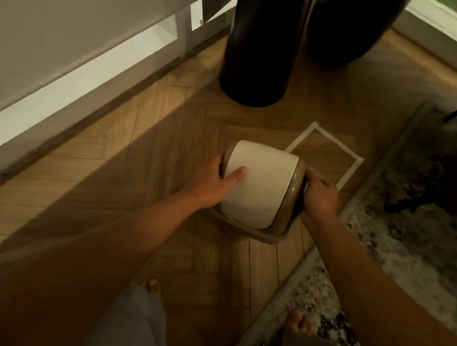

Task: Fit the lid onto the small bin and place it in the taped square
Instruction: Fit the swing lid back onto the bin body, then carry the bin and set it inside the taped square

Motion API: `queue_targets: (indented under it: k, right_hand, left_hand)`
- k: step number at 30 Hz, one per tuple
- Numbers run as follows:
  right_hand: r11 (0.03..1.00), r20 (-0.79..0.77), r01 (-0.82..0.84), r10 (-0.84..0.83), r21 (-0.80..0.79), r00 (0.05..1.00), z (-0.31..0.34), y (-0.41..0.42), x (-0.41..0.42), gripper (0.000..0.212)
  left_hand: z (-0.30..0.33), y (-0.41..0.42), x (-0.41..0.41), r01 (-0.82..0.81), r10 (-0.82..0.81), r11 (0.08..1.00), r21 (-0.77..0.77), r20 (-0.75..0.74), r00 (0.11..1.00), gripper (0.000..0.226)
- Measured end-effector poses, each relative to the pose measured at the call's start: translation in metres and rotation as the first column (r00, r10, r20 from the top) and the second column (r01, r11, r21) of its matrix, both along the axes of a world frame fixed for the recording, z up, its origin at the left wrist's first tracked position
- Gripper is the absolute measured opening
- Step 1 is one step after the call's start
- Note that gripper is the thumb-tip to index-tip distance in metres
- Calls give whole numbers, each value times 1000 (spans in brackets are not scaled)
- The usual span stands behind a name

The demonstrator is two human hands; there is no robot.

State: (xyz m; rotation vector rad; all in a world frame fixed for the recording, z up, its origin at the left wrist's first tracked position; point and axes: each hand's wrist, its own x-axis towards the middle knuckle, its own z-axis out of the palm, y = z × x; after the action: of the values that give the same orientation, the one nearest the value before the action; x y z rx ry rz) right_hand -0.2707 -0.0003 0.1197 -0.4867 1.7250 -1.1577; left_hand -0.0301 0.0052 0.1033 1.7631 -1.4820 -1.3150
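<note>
A small bin stands on the wooden floor, seen from above, so only its lid (259, 184) shows: a white swing flap in a taupe rim (268, 236). My left hand (212, 182) holds the lid's left side, thumb resting on the white flap. My right hand (321, 195) grips the rim on the right side. The taped square (329, 138), outlined in white tape, lies on the floor just behind and to the right of the bin; the lid hides its near left corner.
Two tall black vases (262, 45) stand behind the taped square. A patterned rug (401, 217) borders the floor on the right. White furniture (66, 45) runs along the left. My bare feet (300, 323) are at the bottom.
</note>
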Motion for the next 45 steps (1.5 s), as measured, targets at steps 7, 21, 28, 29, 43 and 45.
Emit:
queue_targets:
  k: [7,21,28,29,43,45]
  right_hand:
    - [983,-99,-177,182,55,978,-20,10,-14,49]
    - [904,-155,-426,417,-28,896,-58,33,-4,114]
    - [935,-188,-326,298,-139,936,-72,35,3,95]
    - [940,-189,-309,280,-143,941,-73,35,4,94]
    - [945,-205,-305,277,-120,939,-78,33,2,67]
    - [937,-238,-327,293,-119,926,-74,34,0,56]
  left_hand:
    - [-27,-6,-15,75,-74,997,-24,49,996,83]
    - [-54,5,-4,128,-123,989,-72,68,990,83]
    - [-64,9,-3,99,-86,978,-183,79,993,90]
    - [-67,10,-3,110,-97,974,-197,74,993,87]
    - [-86,10,-7,152,-148,971,-184,33,988,81]
    - [-85,7,-5,185,-184,970,-157,18,983,77]
